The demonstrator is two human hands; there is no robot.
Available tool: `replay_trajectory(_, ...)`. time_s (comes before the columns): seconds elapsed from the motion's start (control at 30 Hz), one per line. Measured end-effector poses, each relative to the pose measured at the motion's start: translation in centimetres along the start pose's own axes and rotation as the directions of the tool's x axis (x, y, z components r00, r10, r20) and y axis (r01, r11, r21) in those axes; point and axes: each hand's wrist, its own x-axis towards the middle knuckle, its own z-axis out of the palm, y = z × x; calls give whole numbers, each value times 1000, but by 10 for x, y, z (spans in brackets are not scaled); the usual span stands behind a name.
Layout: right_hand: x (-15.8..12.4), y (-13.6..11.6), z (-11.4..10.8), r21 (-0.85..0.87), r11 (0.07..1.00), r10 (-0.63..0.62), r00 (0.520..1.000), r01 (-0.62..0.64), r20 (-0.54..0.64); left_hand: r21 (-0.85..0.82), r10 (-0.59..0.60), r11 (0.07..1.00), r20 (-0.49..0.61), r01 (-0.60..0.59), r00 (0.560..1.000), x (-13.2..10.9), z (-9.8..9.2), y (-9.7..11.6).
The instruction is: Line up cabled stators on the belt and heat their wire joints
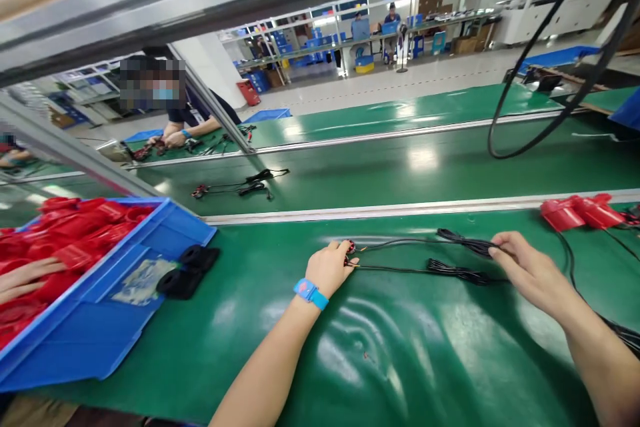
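My left hand (327, 265), with a blue band on the wrist, is closed around small reddish-dark parts (351, 248) at the ends of two black cables. Most of those parts are hidden by the fingers. The cables run right across the green bench, each gathered into a folded bundle. Between thumb and fingers, my right hand (525, 263) pinches the far end of the upper cable bundle (465, 242). The lower cable bundle (457, 271) lies just below it, its tail passing near my right fingertips.
At left stands a blue bin (125, 320) of red plastic parts (80, 233), with another person's hand (30, 278) in it. Black blocks (187, 271) sit beside it. Red pieces with cables (583, 212) lie at right. Behind the rail is another cable set (255, 183); a co-worker (185, 127) sits beyond.
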Motion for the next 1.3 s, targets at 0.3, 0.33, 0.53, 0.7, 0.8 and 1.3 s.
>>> replay_trajectory(0.3,6,13,29,-246,821,-511,855,515,86,-186,163,970,19,-157,986,-6,-9,-29)
replay_trajectory(0.33,8,13,33,-241,819,-510,853,521,110,-198,175,966,19,-167,984,-5,-9,-30)
replay_trajectory(0.53,14,20,15,-178,896,-358,900,406,249,-229,218,952,41,-203,975,-3,-9,-17)
replay_trajectory(0.7,-2,50,-26,-272,919,-194,929,284,315,-230,238,949,79,-214,968,-19,-8,25)
replay_trajectory(0.8,-6,58,-36,-372,879,-199,937,300,285,-224,228,953,83,-205,970,-31,-6,40)
replay_trajectory(1.3,-16,18,-27,-478,715,-487,854,511,184,-856,51,503,-102,-114,993,-35,28,17)
